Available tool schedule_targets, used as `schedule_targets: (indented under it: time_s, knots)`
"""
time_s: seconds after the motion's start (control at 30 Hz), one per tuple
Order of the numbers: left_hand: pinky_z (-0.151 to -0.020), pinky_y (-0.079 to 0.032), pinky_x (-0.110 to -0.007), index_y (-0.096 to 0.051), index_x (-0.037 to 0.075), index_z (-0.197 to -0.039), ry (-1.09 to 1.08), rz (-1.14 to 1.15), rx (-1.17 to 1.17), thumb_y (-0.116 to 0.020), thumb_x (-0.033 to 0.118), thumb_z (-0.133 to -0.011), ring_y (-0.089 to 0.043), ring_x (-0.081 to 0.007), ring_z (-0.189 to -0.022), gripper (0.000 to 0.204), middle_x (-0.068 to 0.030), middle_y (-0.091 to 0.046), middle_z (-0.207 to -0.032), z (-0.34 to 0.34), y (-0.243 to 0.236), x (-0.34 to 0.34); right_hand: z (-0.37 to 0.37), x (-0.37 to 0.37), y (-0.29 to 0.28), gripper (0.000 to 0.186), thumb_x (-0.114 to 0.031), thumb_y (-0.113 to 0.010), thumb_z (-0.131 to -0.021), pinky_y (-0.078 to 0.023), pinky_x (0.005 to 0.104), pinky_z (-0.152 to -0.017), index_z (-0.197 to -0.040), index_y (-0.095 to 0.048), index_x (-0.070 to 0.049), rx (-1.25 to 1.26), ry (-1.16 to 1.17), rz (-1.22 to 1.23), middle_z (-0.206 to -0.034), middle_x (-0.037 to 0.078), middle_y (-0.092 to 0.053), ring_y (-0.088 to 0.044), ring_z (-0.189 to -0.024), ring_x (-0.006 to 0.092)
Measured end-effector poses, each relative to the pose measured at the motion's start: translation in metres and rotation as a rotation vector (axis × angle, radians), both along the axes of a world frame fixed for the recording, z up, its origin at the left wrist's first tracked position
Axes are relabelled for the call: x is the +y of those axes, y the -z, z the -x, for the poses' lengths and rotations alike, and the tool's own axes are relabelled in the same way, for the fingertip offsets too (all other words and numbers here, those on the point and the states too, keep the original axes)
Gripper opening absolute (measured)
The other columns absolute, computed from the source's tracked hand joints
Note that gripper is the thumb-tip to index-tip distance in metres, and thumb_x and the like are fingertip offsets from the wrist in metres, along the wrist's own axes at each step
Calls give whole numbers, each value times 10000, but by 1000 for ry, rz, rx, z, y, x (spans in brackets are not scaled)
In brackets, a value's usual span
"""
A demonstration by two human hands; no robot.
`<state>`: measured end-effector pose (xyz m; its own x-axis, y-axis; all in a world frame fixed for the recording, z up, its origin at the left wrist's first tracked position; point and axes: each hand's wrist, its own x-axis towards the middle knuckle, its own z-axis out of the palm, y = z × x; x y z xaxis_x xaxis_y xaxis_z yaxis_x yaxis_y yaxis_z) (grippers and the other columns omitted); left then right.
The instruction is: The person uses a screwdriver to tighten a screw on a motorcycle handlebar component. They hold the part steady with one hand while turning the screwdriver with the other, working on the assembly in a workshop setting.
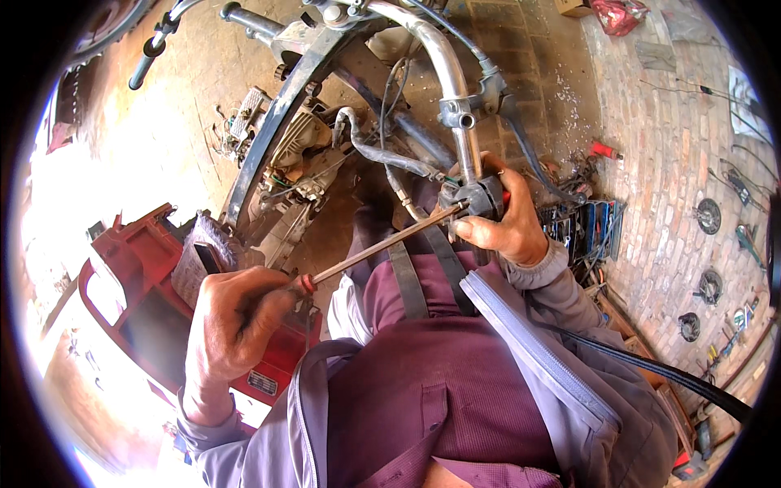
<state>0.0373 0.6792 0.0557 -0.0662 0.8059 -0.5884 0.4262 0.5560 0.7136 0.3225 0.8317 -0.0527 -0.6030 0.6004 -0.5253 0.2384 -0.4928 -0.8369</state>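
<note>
My left hand (236,321) is closed round the handle of a long screwdriver (382,246), with a red collar showing past the fingers. The shaft slants up to the right, its tip at the black handlebar switch housing (482,198). Round that housing my right hand (518,221) is wrapped, thumb on the near side; some of its fingers are hidden behind. The housing sits at the end of a chrome handlebar (443,61). Just above it on the bar is a lever bracket (488,93) with a black lever. A wire sleeve (378,153) runs into the housing.
A stripped motorcycle frame (272,122) with an engine (301,146) lies ahead. At left is a red body panel (122,317) with a cloth (199,256) and a phone on it. A tool rack (598,236) stands right, by a brick surface (651,146) with several parts.
</note>
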Motion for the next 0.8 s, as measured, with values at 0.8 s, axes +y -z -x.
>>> schedule_targets:
  time_s: [0.8]
  knots:
    - [-802,-479,-278,-633,-89,-981,-597,-179,-323,-658,90,-696,-633,-183,-878,337,-147,-658,-953,-10,-8,-15,-19,-2,22,821,-146,-813,-721,-472,309,-913,-1308,-343,181,22,-85,-63,-1101,164,-592,-601,-959,172]
